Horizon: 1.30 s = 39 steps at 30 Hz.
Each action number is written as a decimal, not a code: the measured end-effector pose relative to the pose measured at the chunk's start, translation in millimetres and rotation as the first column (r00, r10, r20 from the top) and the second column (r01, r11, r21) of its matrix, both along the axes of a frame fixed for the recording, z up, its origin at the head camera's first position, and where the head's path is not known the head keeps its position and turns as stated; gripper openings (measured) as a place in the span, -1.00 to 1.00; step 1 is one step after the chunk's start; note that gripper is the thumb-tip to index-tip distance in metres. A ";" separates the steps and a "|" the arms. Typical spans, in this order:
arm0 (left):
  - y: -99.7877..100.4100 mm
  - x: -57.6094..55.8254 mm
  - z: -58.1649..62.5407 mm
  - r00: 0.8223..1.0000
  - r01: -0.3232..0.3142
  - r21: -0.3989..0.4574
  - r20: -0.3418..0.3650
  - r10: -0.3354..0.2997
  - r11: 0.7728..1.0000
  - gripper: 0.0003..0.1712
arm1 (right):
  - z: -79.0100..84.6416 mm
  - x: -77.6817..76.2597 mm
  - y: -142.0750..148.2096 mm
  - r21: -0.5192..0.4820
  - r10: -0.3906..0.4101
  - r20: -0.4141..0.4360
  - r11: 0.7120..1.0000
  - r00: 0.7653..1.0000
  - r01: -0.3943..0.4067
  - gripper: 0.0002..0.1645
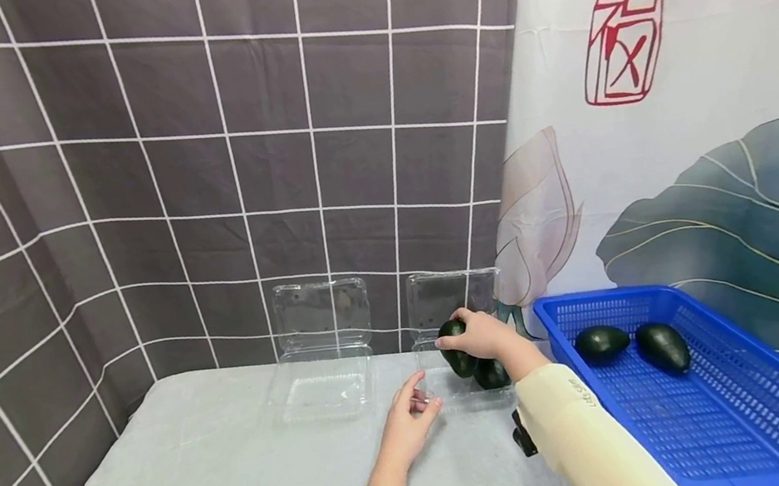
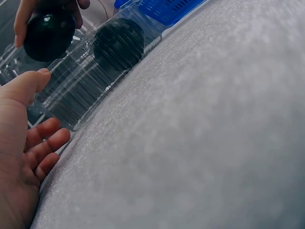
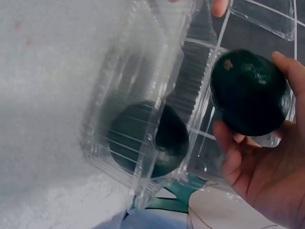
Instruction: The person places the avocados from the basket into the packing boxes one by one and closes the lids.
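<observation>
- Over the right clear plastic clamshell container (image 1: 442,380), your right hand (image 1: 484,336) grips a dark green avocado (image 1: 456,353), with the thumb on one side and the fingers round the other.
- That gripped avocado is above the container's base; in your right wrist view its small brown stem scar shows at one end.
- Just beside it, a second avocado (image 1: 491,375) lies in the same container, toward the right end of the base, visible through the ribbed clear wall in both wrist views.
- Your left hand (image 1: 406,424) is by the near left corner of that container, its thumb spread away from the loosely bent fingers; you cannot tell whether a fingertip touches the plastic.
- Behind both hands, the container's lid (image 1: 435,296) stands raised, close to the dark grey curtain (image 1: 183,173) with its white grid lines.
- To the left, a matching clamshell container (image 1: 328,391) lies on the pale grey counter (image 1: 190,474), its lid also upright.
- On your right is a blue slotted plastic basket (image 1: 726,419), where two more avocados (image 1: 663,347) lie near the far end, side by side.
- Beyond the basket hangs a white cloth (image 1: 546,77) printed with large leaves and a red seal.
- Your cream sleeves (image 1: 600,438) reach to both wrists.
</observation>
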<state>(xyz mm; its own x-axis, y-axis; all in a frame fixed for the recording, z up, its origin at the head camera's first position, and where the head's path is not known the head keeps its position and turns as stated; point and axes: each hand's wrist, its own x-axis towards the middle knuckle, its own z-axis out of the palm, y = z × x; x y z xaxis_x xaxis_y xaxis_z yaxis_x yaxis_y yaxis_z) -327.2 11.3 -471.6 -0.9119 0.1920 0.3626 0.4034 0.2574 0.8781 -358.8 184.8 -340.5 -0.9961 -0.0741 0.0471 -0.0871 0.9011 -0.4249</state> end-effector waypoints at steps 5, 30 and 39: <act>-0.8 0.7 1.2 1.000 0.001 -0.004 0.009 -0.001 1.000 -0.40 | -7.2 0.4 -4.9 0.025 -0.028 -0.017 0.999 0.999 0.028 -0.18; -0.8 -1.1 -0.6 1.000 0.020 0.023 -0.006 -0.020 1.000 -0.42 | -40.8 0.6 -24.7 0.129 -0.090 -0.098 0.986 0.991 0.102 -0.19; -0.4 0.0 -1.0 1.000 0.019 0.029 -0.015 -0.019 0.999 -0.42 | -48.8 -0.8 -27.6 0.174 -0.095 -0.102 0.978 0.990 0.112 -0.18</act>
<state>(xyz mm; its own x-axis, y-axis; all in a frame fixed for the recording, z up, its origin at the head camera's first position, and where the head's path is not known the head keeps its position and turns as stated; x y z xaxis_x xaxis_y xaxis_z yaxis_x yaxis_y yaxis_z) -327.2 10.9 -472.6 -0.9029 0.1982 0.3814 0.4205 0.2236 0.8793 -359.6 157.2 -389.3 -0.9907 0.0133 0.1351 -0.0211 0.9680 -0.2500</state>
